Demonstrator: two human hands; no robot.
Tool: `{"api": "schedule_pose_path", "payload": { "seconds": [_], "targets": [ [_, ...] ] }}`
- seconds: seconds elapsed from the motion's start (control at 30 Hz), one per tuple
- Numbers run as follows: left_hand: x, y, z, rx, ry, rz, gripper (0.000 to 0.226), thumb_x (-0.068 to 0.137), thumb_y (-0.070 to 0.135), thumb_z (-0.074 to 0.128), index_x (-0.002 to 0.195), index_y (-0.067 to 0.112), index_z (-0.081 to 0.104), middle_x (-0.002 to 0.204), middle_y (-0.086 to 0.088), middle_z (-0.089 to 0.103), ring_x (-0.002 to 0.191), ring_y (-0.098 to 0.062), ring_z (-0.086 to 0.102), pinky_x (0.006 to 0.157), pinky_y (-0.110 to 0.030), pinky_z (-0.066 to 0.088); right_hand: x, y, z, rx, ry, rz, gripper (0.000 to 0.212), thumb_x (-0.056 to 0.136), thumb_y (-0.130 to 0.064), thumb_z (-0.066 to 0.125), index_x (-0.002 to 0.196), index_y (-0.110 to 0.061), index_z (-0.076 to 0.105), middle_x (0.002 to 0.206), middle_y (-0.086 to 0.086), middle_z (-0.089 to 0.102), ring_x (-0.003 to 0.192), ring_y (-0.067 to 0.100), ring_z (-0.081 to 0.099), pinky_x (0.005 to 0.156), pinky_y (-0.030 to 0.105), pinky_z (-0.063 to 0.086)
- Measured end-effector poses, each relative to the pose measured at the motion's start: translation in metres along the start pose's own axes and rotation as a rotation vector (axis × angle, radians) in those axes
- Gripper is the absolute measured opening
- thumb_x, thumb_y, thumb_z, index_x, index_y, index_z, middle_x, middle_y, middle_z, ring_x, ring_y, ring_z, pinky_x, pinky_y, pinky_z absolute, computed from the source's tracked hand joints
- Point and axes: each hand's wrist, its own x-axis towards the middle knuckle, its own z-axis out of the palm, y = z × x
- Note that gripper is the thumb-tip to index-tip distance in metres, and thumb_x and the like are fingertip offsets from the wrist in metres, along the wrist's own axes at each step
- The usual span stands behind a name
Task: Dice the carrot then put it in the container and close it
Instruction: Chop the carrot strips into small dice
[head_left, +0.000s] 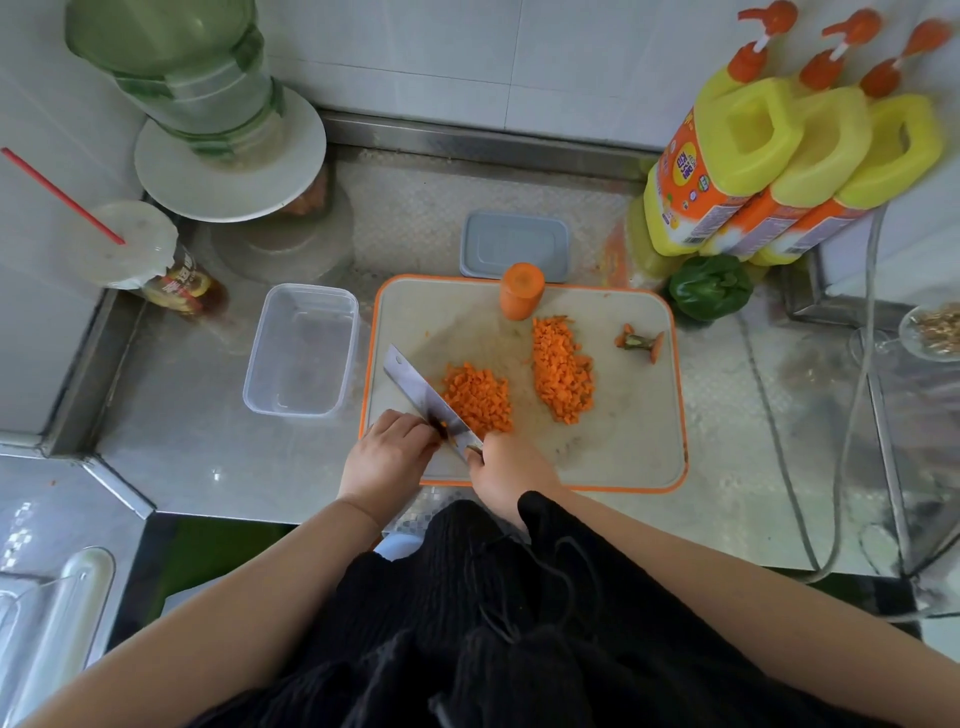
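Note:
Two heaps of diced carrot lie on the orange-rimmed cutting board (628, 447): one (478, 397) beside the blade, one (561, 369) further right. An uncut carrot stub (521, 291) stands at the board's far edge, and the carrot top (640, 342) lies at the right. My right hand (506, 470) grips the handle of a cleaver (423, 397), whose blade points away to the left. My left hand (387, 454) is curled against the blade, pinching small carrot bits at it. The clear container (301, 351) stands open and empty left of the board. Its grey lid (514, 244) lies behind the board.
Three yellow detergent bottles (769, 171) and a green pepper (709, 286) crowd the back right corner. A green jug on a white plate (228, 156) and a cup with a red straw (130, 244) stand at the back left. A cable (831, 467) runs down the right side of the steel counter.

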Motion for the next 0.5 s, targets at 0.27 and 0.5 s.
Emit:
{"api": "schedule_pose_path", "payload": {
  "seconds": [0.27, 0.5],
  "targets": [
    [0.001, 0.003, -0.001, 0.041, 0.015, 0.009, 0.025, 0.089, 0.021, 0.048, 0.078, 0.012, 0.069, 0.078, -0.001, 0.065, 0.077, -0.026, 0.059, 0.062, -0.034, 0.055, 0.007, 0.0, 0.017, -0.039, -0.028, 0.071, 0.018, 0.099, -0.026, 0.044, 0.094, -0.013, 0.054, 0.085, 0.004, 0.056, 0.079, 0.025, 0.058, 0.066, 0.031, 0.043],
    [0.009, 0.019, -0.009, -0.058, -0.092, -0.24, 0.017, 0.088, 0.021, 0.054, 0.08, 0.008, 0.061, 0.072, -0.005, 0.062, 0.078, -0.031, 0.06, 0.052, -0.036, 0.049, 0.018, -0.006, 0.002, 0.168, -0.023, 0.057, 0.028, 0.1, -0.034, 0.041, 0.097, -0.011, 0.056, 0.074, 0.001, 0.052, 0.063, 0.017, 0.05, 0.05, 0.028, 0.032]
  ]
}}
